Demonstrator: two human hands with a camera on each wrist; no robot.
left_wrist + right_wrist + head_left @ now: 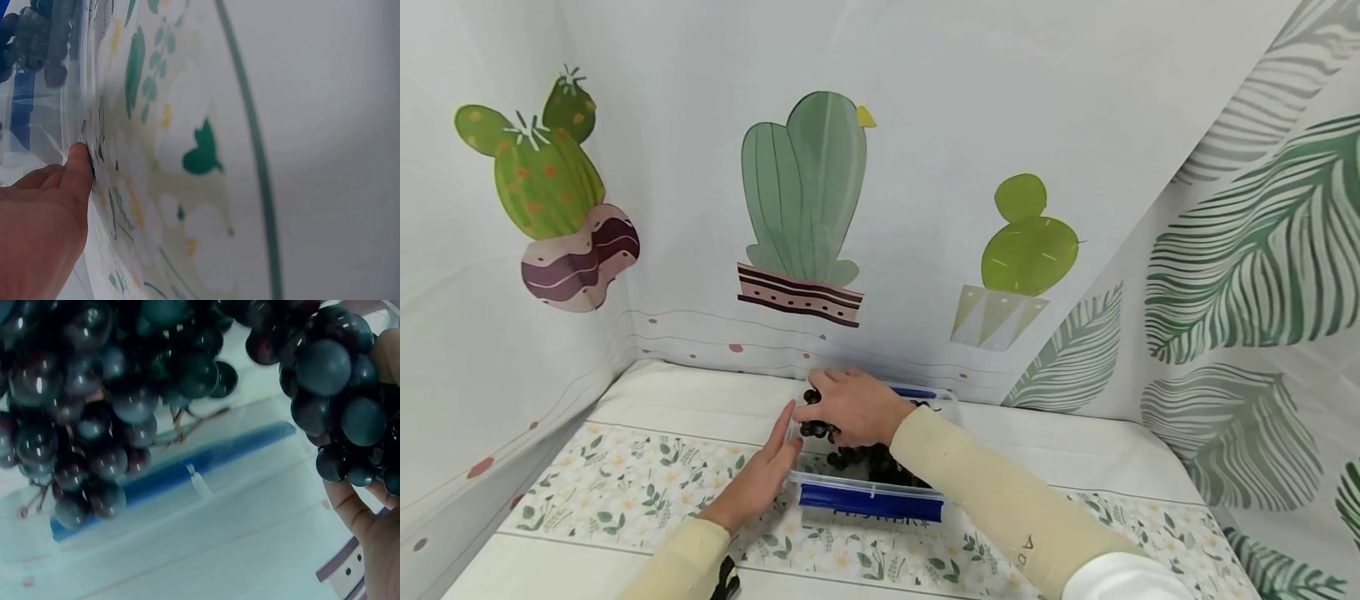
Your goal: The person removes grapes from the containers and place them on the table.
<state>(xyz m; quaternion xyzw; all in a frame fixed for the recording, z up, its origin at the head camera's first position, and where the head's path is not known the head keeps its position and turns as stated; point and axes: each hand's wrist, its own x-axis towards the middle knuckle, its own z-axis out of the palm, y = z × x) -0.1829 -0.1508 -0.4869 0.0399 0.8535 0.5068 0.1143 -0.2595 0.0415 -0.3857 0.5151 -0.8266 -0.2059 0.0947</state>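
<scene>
At the left end of the clear box [871, 502]: one grape bunch [331, 394] gripped, other bunches [69, 425] left inside
On my feed the right hand [853, 408] is clamped round that bunch, can't tell if it's past the rim, so partway at best imo. Left hand [756, 479] has straight fingers at the left wall. Backdrop [925, 100] crowds the rear edge; tablecloth [625, 483] gives more room sideways.

In the head view we cannot identify the dark object [727, 579] at seven o'clock. In the left wrist view, we see grapes [35, 44] blurred at ten o'clock; in the right wrist view, the right hand [380, 540] is cut off at four o'clock.
</scene>
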